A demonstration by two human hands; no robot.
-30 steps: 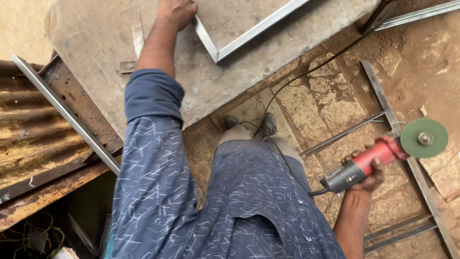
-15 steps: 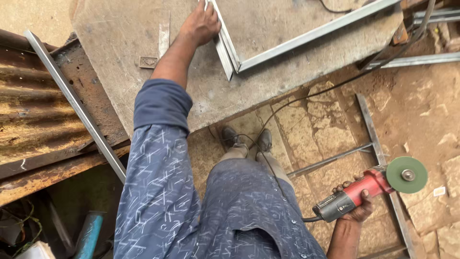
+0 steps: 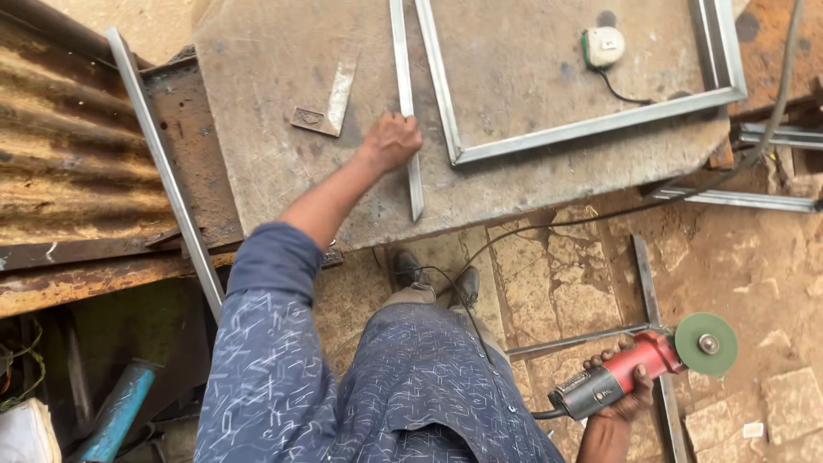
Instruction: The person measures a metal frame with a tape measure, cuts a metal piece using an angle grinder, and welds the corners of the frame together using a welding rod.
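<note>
Bar: long grey steel bar (image 3: 405, 103) lies on worn metal worktable (image 3: 257, 103), beside welded rectangular frame (image 3: 583, 129).
Left hand (image 3: 391, 141): fingers clamped on bar.
Right hand (image 3: 621, 394): fingers wrapped around red angle grinder (image 3: 639, 364), low.
Advice: keep green disc (image 3: 705, 344) angled away from legs.

dull metal bar (image 3: 405, 94), rough worn tabletop (image 3: 523, 94).

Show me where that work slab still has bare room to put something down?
Bare patch inside the metal frame, below the white box. Another left of the square. Crowded around the left hand holding the metal bar.
</note>
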